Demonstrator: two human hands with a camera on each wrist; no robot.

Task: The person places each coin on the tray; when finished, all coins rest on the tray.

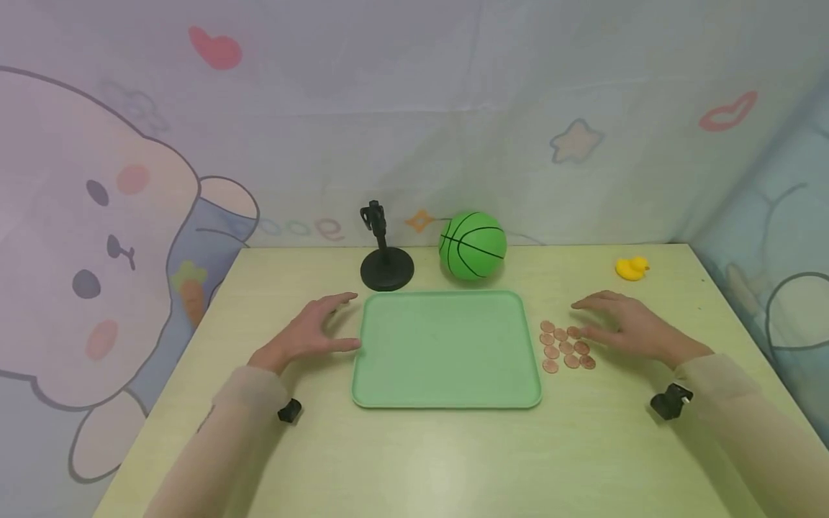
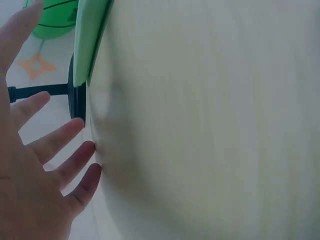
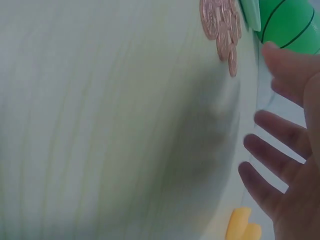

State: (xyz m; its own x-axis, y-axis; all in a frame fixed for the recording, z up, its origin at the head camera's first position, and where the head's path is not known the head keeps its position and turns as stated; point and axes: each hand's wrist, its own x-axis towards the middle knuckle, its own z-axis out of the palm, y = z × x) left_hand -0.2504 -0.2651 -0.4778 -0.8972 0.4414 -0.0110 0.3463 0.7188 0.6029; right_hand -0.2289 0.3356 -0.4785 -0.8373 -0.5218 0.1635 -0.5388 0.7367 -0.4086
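Observation:
A light green tray point(image 1: 447, 352) lies on the table with nothing on it. To its left is my left hand point(image 1: 314, 331), fingers spread and thumb tip by the tray's left rim; in the left wrist view the left hand point(image 2: 35, 175) holds nothing. Several copper coins point(image 1: 566, 347) lie flat in a loose cluster just right of the tray. My right hand point(image 1: 624, 327) hovers at the right side of the coins, its thumb over their edge. The right wrist view shows the right hand point(image 3: 290, 165) with fingers apart and nothing between them.
Behind the tray stand a black stand with a round base point(image 1: 387, 270) and a green ball with black lines point(image 1: 473, 246). A yellow rubber duck point(image 1: 631, 268) sits at the back right. A printed cloth point(image 1: 401, 144) hangs behind the table point(image 1: 427, 460).

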